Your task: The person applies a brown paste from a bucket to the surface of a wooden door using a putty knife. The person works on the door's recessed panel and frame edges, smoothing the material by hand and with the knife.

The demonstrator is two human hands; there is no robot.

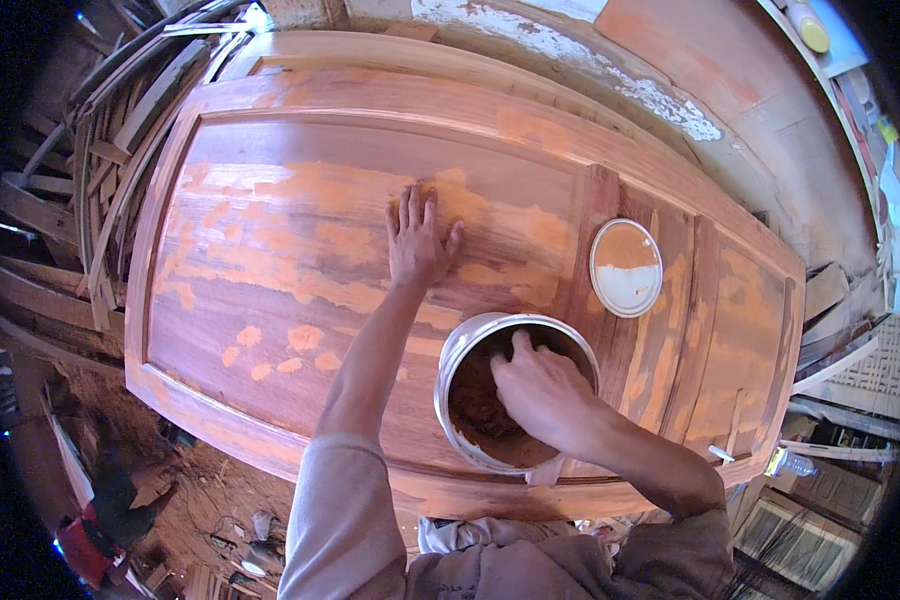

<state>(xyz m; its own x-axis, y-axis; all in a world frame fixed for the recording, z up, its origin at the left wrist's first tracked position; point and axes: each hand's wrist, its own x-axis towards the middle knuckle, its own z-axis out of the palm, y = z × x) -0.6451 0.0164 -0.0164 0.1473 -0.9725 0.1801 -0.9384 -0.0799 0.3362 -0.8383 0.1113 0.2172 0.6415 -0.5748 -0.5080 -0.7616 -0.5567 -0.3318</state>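
My left hand [422, 235] lies flat on a large wooden door [300, 235], its fingers stretched out over a patch of orange-brown filler [458, 200]. It holds nothing. To the right, my right hand [540, 385] reaches down into a white round bucket [444, 400] standing on the door near my body. Its fingers are bent inward, and their tips are partly hidden. Brown paste [485, 410] coats the bucket's inside. Beyond the bucket, at right, a round lid [627, 280] rests on the door, half smeared with orange filler.
Stacked wood strips [120, 190] crowd the left side. At the door's right end are a thin stick-like tool with a white end [720, 454] and a clear plastic bottle [796, 462]. Brown dusty ground [220, 490] shows at lower left. Boards lean beyond the far edge.
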